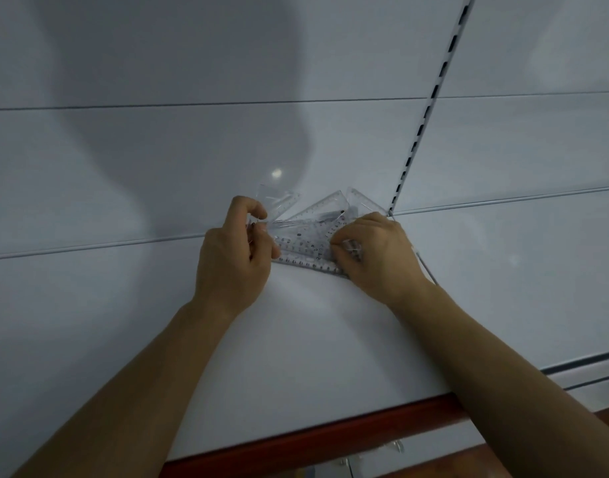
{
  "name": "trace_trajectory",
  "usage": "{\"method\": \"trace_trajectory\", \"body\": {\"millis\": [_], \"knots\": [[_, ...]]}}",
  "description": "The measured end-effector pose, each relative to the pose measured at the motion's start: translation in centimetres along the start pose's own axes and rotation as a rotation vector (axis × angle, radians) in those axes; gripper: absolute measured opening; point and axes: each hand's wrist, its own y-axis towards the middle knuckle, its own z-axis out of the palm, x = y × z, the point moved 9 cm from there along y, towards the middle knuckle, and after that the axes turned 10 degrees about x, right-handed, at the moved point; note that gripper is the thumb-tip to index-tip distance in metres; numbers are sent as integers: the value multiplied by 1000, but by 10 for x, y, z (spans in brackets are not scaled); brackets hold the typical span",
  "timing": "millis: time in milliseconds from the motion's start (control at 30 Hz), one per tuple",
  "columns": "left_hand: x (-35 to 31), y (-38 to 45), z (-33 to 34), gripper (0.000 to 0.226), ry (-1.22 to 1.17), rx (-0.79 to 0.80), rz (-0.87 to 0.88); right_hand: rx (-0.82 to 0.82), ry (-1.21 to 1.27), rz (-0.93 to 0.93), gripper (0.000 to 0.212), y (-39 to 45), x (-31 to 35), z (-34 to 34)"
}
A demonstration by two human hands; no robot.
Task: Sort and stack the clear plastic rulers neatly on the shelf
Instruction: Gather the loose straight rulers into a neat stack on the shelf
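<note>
While both hands work at the pile: the rulers [306,241] lie on the white shelf [296,339], deep toward its back edge, just left of the slotted upright [430,101].
Left hand [234,257]: pinching the pile's left end, fingers curled.
Right hand [375,257]: gripping the right end.
Hands: apart, pile between them, equally near.
Long axis: bottom ruler runs left to right, parallel to the red front edge [330,439]; 2 or 3 others fan upward.
Next, likely: swing fanned pieces flush.

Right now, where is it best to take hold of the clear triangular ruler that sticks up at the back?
Probably pinch the triangular ruler at its raised upper corner, coming from above: that corner stands free against the back panel, while its lower part lies under the fanned rulers near the right hand.
</note>
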Motion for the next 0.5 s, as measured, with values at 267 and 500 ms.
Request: {"method": "trace_trajectory", "body": {"millis": [267,500], "knots": [[2,-1,3,14,-20,22,-8,53,14,-45,15,-3,11,4],[-3,-4,6,12,-30,64,26,204,43,-6,46,-5,16,10]]}}
